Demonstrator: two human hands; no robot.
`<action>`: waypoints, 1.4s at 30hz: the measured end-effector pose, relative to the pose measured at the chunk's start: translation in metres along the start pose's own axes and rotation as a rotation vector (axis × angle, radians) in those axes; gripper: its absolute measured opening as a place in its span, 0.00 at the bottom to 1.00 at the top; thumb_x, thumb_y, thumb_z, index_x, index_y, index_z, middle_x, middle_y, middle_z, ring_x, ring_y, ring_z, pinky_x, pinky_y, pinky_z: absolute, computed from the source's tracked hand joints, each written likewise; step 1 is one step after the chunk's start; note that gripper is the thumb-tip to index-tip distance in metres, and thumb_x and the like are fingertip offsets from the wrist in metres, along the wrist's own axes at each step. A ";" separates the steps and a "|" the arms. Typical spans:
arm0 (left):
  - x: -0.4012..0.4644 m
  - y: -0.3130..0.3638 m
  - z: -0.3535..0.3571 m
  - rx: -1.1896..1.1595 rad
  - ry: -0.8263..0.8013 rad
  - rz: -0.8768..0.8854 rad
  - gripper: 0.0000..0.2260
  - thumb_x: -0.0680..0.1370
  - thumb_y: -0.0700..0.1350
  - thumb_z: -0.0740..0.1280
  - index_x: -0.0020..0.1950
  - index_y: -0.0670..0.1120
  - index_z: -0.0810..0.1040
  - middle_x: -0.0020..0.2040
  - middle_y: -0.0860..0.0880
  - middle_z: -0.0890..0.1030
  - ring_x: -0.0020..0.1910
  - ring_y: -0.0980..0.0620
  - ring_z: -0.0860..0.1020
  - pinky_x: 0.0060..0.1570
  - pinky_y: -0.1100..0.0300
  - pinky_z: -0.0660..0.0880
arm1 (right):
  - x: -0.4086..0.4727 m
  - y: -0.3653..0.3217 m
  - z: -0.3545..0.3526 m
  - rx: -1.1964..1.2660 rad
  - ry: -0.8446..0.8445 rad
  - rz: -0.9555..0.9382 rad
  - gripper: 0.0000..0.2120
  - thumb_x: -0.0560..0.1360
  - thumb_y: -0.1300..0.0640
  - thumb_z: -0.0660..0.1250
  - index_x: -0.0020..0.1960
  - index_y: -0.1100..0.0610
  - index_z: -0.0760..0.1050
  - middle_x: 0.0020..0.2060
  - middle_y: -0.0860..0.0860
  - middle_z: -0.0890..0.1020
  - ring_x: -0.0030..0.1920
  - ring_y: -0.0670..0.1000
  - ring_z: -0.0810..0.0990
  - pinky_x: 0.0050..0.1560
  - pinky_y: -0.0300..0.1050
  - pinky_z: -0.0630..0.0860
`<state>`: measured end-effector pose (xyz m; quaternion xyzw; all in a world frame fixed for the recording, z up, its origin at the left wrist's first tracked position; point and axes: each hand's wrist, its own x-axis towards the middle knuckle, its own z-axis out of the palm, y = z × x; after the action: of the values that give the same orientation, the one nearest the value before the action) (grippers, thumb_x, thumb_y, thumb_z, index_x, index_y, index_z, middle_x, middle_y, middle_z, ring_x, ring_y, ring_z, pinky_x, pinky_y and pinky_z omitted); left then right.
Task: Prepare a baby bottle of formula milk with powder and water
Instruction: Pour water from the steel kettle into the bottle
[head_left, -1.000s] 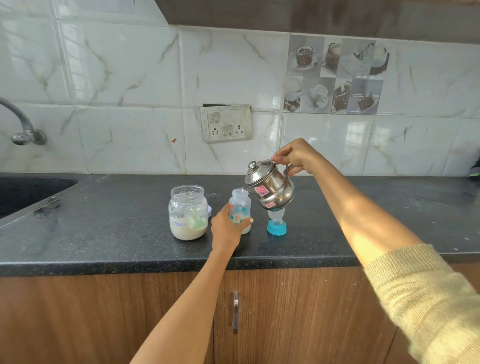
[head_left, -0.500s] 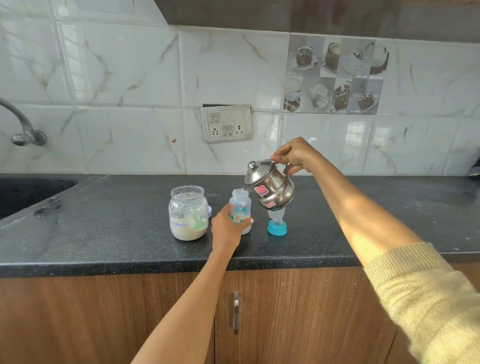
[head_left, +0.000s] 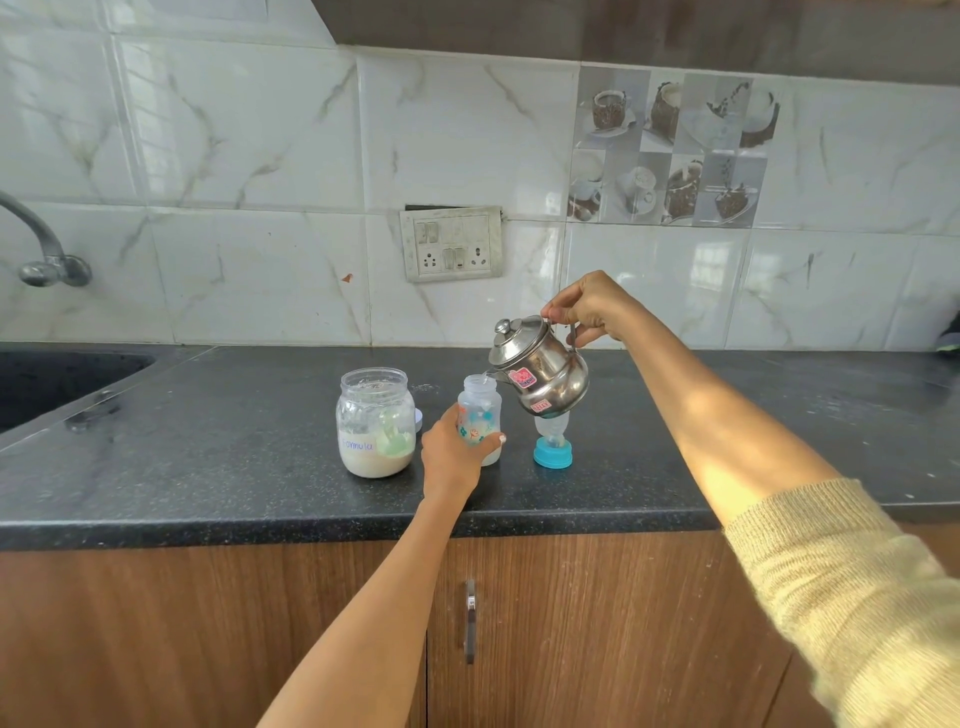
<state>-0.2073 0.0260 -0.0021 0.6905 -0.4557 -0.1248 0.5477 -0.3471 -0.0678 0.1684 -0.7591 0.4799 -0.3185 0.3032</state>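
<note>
The open baby bottle (head_left: 480, 423) stands upright near the front of the dark counter (head_left: 727, 467). Your left hand (head_left: 451, 457) wraps around its lower body, steadying it. Your right hand (head_left: 584, 307), arm stretched forward, grips the handle of a steel kettle (head_left: 540, 370) tipped with its spout at the bottle's mouth: you seem to be adding water. Next, level the kettle gently. The formula jar (head_left: 375, 422) stands just left; the teal-ringed teat (head_left: 552, 444) just right.

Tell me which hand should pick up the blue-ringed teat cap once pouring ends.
Probably the right hand: the blue-ringed teat cap stands directly under the steel kettle it tilts. The left hand grips the clear printed baby bottle, steadying it on the black counter.
</note>
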 end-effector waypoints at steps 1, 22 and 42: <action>0.000 0.000 0.000 0.000 -0.001 -0.001 0.27 0.71 0.47 0.73 0.67 0.45 0.70 0.64 0.45 0.76 0.62 0.48 0.74 0.61 0.55 0.71 | 0.000 0.000 0.000 -0.003 0.000 0.000 0.13 0.72 0.63 0.71 0.56 0.62 0.80 0.55 0.58 0.81 0.45 0.59 0.81 0.50 0.50 0.80; 0.002 -0.003 0.002 -0.003 0.005 0.007 0.28 0.70 0.48 0.74 0.67 0.45 0.70 0.63 0.46 0.77 0.62 0.48 0.74 0.62 0.53 0.72 | 0.002 -0.003 0.000 -0.025 -0.017 -0.005 0.13 0.72 0.62 0.71 0.57 0.61 0.80 0.55 0.59 0.81 0.44 0.59 0.81 0.49 0.50 0.80; 0.002 -0.005 0.003 -0.027 0.005 0.038 0.25 0.69 0.47 0.74 0.64 0.45 0.73 0.60 0.46 0.79 0.60 0.48 0.76 0.58 0.56 0.73 | 0.002 -0.002 -0.001 -0.029 -0.009 -0.005 0.13 0.72 0.62 0.71 0.56 0.61 0.80 0.54 0.59 0.82 0.35 0.54 0.79 0.44 0.47 0.81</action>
<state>-0.2055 0.0223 -0.0063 0.6745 -0.4658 -0.1185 0.5604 -0.3458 -0.0687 0.1707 -0.7662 0.4810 -0.3089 0.2937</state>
